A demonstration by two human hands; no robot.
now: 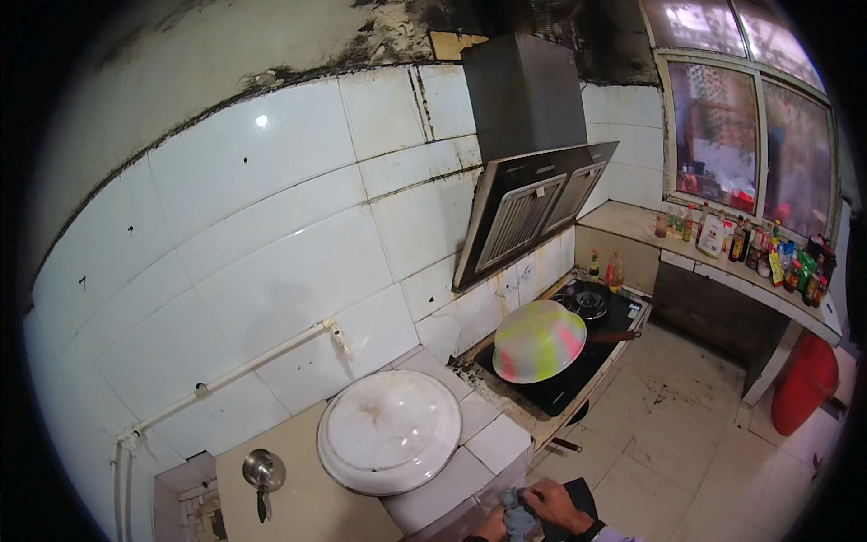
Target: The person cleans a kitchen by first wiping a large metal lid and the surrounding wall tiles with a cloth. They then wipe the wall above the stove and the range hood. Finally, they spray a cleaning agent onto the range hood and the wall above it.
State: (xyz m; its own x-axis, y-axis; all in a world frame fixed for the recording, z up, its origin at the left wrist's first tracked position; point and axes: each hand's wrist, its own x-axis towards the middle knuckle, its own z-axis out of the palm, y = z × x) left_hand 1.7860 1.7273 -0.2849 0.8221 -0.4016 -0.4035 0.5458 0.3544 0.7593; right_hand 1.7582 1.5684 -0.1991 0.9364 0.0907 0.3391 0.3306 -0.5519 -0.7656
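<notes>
My left hand and my right hand are close together at the bottom edge, both on a crumpled grey-blue cloth. The cloth hangs between them, and its lower part is cut off by the picture's edge. Just behind my right hand is a dark flat thing that I cannot make out. Above my hands, a large white enamel basin lies upside down on the tiled counter. A steel ladle-like pan with a black handle rests on the beige counter to the left.
A pink, green and white basin stands upside down on the black gas stove. A range hood juts out above. Bottles and jars crowd the window-side counter. A red bucket sits at the right.
</notes>
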